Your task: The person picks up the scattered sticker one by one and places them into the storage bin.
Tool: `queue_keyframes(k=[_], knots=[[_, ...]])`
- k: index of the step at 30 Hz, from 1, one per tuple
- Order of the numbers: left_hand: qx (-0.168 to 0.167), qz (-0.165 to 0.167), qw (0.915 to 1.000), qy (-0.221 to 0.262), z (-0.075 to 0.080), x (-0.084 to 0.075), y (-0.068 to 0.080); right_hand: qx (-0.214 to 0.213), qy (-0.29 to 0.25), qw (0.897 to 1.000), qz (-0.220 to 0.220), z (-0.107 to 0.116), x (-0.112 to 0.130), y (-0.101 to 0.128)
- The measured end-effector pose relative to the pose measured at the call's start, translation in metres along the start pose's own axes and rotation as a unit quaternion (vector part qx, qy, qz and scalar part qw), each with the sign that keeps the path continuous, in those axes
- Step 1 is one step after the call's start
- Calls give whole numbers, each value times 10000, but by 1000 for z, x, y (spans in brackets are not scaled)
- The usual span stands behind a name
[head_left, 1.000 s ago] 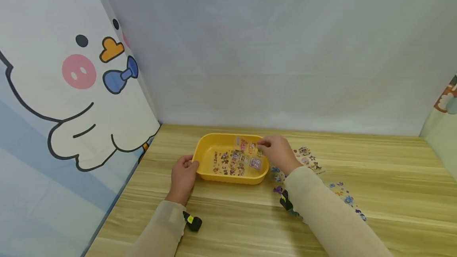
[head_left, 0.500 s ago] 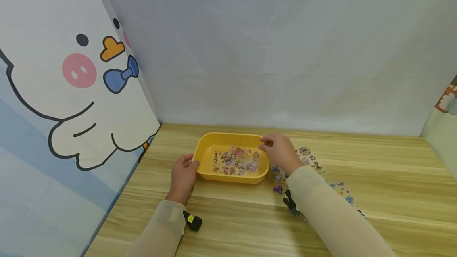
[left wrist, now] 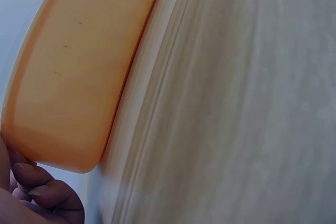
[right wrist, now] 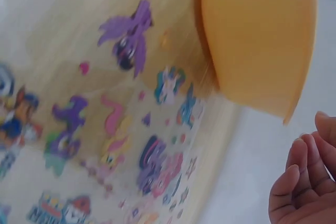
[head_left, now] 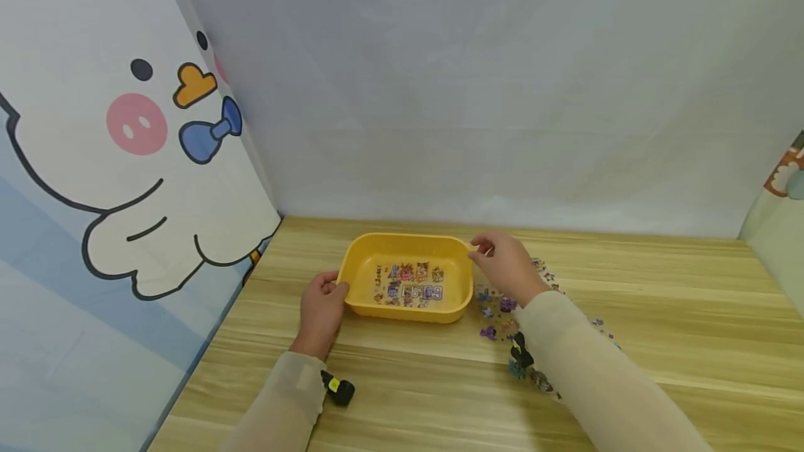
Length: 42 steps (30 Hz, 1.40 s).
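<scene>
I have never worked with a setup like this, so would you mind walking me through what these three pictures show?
There is no machine, only a person wearing three cameras. The head view looks down at a wooden table. The left hand holds the end of a yellow tray, which contains a sticker sheet. The right hand is at the tray's far right corner and holds nothing. More sticker sheets lie on the table beside it. The wrist views are close-ups: the left shows the tray's side, the right shows those loose stickers.
</scene>
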<state>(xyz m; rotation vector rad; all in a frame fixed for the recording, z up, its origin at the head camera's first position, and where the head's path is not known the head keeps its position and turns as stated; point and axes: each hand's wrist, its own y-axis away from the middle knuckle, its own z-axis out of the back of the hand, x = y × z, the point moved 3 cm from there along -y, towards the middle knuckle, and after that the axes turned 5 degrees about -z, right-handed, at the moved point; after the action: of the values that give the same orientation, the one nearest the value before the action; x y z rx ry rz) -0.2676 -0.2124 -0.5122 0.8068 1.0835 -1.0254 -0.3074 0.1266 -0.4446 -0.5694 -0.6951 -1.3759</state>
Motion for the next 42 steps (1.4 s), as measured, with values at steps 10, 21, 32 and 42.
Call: queue_keyframes(k=[10,21,32,42], knots=[[-8,-16,10000,-20,-1,1,-1,-57,656,9978,89,26,-27,4],[15,28,10000,75,0,0,1,165,766,9965,-281,50,-71,4],[19,43,9999,94,-1,-1,1,232,1241,9915,-321,61,-99,-1],[16,39,10000,82,1,-2,2,357,1451,9887,-74,57,-100,-3]])
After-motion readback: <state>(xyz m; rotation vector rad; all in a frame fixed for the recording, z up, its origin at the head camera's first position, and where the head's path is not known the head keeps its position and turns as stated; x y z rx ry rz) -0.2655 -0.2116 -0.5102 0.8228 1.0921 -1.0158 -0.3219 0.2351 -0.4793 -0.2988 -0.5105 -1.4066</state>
